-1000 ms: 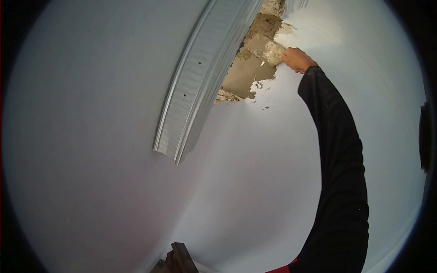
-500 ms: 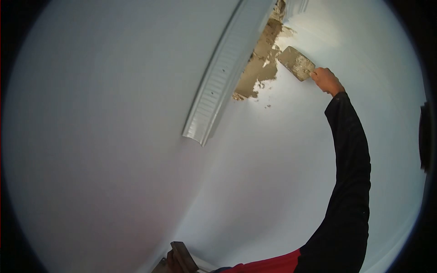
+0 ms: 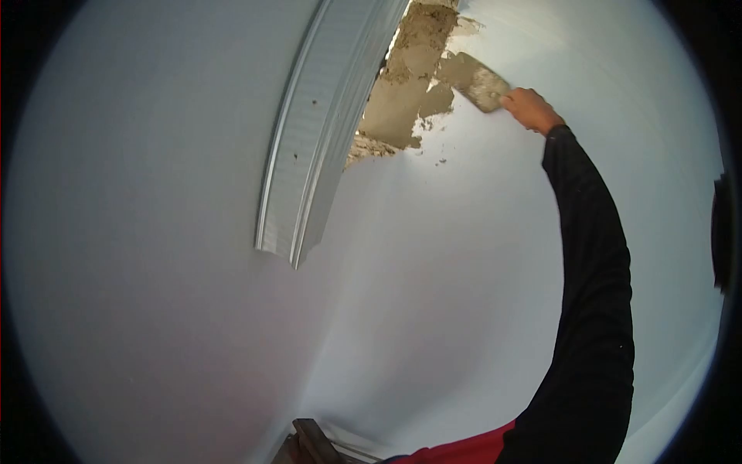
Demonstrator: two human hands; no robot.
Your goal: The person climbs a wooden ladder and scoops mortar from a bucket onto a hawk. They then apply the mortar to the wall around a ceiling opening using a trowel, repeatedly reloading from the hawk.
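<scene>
My right hand (image 3: 533,110), at the end of a black sleeve, is closed round the handle of a mortar-smeared trowel (image 3: 481,87). The trowel's flat blade lies against the white wall, its far edge touching the patch of wet brown mortar (image 3: 398,100). Small bits of mortar dot the wall just below that patch. Beside the mortar on the left runs a long pale moulded strip (image 3: 309,131) with two dark holes, its lower end jagged. I cannot see my left hand.
A dark brown wooden piece (image 3: 315,442) stands at the bottom edge, near my red garment (image 3: 464,448). White wall surfaces (image 3: 433,294) meet in a corner below the strip. Something dark (image 3: 721,232) hangs at the far right edge.
The trowel has moved up and left with my right hand, its blade now meeting the mortar edge. The view has shifted, so the strip and mortar appear further left.
</scene>
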